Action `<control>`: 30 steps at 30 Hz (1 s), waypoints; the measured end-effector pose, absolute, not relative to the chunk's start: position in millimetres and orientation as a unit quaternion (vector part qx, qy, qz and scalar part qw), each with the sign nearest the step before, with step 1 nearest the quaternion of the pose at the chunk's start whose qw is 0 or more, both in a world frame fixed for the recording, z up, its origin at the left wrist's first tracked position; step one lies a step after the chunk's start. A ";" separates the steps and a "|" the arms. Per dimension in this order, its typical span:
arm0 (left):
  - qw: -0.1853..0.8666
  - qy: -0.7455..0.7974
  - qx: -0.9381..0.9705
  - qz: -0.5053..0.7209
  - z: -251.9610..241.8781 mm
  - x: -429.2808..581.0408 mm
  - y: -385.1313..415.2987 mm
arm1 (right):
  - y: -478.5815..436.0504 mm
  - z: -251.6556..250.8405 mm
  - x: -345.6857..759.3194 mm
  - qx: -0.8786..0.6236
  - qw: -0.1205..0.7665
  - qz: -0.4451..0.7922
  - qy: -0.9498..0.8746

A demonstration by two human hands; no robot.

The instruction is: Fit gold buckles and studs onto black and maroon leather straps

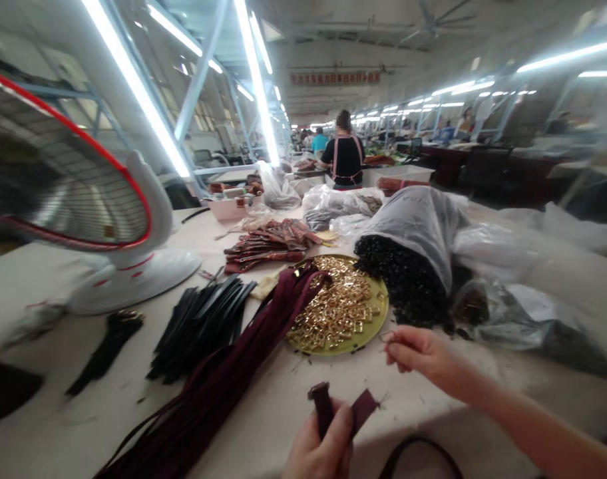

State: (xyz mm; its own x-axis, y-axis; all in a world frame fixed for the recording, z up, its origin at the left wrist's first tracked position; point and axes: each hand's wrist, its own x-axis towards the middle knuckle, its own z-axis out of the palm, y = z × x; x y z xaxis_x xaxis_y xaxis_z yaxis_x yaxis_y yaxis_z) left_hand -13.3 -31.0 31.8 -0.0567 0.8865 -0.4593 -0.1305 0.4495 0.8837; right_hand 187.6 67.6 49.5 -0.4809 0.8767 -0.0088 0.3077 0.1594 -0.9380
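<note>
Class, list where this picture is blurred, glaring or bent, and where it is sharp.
Head view: the tube lights glare white and bow with wide-angle distortion; the fan and the bags at the edges smear; the tray of rings at centre is sharpest; the left hand holding a strap is softly blurred.

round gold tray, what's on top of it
A heap of small gold metal buckles fills the round gold tray, and dark maroon straps lie across its left rim. Whatever lies beneath the heap is covered.
</note>
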 end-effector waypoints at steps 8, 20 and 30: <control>0.662 0.499 0.175 0.531 38.0 -23.0 -42.4 | 9.4 38.0 112.2 -0.307 0.382 0.212 -0.845; 0.622 0.483 0.280 0.549 50.1 -25.5 -80.7 | -20.8 60.8 112.0 -0.261 0.346 0.393 -0.811; 0.286 0.661 0.552 0.420 73.4 -47.8 -80.1 | -21.4 80.6 97.7 -0.259 0.292 0.720 -0.574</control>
State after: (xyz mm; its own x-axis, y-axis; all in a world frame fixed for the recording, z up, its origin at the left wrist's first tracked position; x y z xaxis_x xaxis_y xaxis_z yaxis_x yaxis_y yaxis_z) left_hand -47.8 -80.1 73.4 -0.2273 0.9700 0.0859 0.4893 0.0375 0.8713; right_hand 97.7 -21.4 80.6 -0.6952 0.7178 -0.0371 -0.1243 -0.1709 -0.9774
